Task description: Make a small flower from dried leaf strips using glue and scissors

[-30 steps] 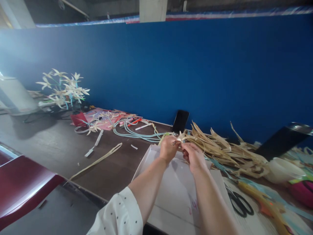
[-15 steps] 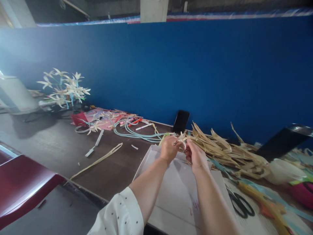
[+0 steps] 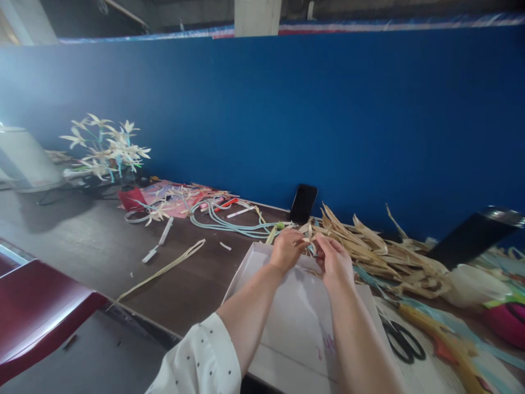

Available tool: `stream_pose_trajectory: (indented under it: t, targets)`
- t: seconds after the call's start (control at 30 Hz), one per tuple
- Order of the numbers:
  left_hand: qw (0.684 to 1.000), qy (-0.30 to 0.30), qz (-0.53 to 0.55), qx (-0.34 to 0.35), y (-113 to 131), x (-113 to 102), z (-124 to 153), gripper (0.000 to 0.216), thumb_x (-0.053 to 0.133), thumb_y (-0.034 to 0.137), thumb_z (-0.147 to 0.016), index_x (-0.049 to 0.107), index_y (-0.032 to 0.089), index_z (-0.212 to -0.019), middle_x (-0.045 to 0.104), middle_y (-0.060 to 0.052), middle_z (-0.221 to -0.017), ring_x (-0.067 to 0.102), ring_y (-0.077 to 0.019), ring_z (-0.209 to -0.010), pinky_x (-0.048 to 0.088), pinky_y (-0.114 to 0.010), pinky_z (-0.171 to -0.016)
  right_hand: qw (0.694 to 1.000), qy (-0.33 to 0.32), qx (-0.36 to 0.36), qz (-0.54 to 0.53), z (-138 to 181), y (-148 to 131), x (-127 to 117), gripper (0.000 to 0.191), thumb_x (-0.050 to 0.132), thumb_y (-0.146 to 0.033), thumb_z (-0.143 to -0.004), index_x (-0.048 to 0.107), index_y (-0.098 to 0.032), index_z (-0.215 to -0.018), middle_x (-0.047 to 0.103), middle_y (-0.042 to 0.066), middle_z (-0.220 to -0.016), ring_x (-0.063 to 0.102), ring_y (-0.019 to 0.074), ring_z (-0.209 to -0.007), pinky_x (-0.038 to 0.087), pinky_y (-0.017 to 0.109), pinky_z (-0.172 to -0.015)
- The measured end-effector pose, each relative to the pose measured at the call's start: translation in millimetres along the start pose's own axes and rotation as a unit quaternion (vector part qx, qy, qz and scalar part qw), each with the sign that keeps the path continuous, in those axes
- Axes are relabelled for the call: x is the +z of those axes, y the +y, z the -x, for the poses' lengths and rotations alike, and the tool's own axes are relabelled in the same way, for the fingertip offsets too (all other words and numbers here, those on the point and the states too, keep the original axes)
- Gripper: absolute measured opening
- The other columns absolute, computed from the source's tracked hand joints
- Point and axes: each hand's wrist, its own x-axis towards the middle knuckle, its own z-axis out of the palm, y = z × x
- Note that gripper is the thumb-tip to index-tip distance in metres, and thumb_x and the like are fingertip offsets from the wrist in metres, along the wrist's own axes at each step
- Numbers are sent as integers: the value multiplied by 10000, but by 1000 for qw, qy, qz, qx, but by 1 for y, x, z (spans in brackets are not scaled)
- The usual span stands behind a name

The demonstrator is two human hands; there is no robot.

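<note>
Over the far end of a white box lid (image 3: 287, 317), my two hands meet around a small pale husk flower (image 3: 309, 232). My left hand (image 3: 288, 249) pinches it from the left with fingers closed. From the right, my right hand (image 3: 333, 256) also grips it, thumb and index finger at its petals. Fingers partly hide the flower and its lower part. Just behind my hands lie dried corn husks (image 3: 369, 246) in a loose pile and pale blue cords (image 3: 229, 225).
A phone (image 3: 303, 203) leans on the blue partition (image 3: 262, 120). Black-handled scissors (image 3: 400, 339), a yellow glue gun (image 3: 447, 345), a translucent bowl (image 3: 471, 284) and a dark tumbler (image 3: 476, 238) are at right. Finished husk flowers (image 3: 110, 148) stand at left; a folded strip (image 3: 164, 268) lies on the table.
My right hand has turned slightly and its fingers have shifted on the flower. The flower has tilted between my hands. Other things stay where they were.
</note>
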Motion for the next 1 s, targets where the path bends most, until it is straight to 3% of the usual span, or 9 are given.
stream_pose_trajectory:
  t: [0.27, 0.57, 0.77, 0.9, 1.0]
  targets:
    - [999, -41, 21, -16, 2, 2, 2, 149, 664, 317, -704, 680, 182, -645, 665, -37, -760, 575, -160, -787, 441, -275, -767, 999, 26, -8, -24, -3, -1, -2, 305, 793, -369, -493, 614, -163, -630, 487, -53, -462, 382, 62, -397, 282, 197, -376]
    - [997, -76, 17, 2, 6, 1, 1, 172, 662, 317, -705, 665, 164, -628, 639, -32, -692, 558, -155, -754, 426, -256, -732, 999, 25, -30, 10, -3, -3, -4, 302, 781, -392, -499, 601, -164, -582, 425, -70, -416, 323, 56, -375, 222, 209, -366]
    - [999, -42, -7, -6, -1, 3, 3, 190, 643, 313, -725, 659, 159, -615, 618, -26, -674, 541, -145, -728, 409, -258, -720, 998, 53, -7, 23, -4, -1, -7, 287, 767, -380, -526, 642, -168, -674, 490, -58, -481, 360, 57, -402, 252, 193, -364]
    - [999, -19, -19, -34, -3, 1, 2, 172, 626, 291, -738, 658, 165, -626, 610, -21, -666, 537, -143, -718, 412, -264, -717, 993, 102, -54, -18, -5, -11, -8, 270, 746, -340, -546, 644, -178, -736, 589, -19, -685, 404, 53, -451, 262, 175, -350]
    - [998, 7, -9, -65, -6, 4, 1, 131, 632, 224, -723, 647, 169, -605, 602, -13, -645, 541, -136, -712, 421, -257, -711, 988, 105, -96, -51, 0, -31, -6, 250, 728, -291, -560, 656, -180, -772, 575, -13, -689, 396, 41, -453, 247, 161, -352]
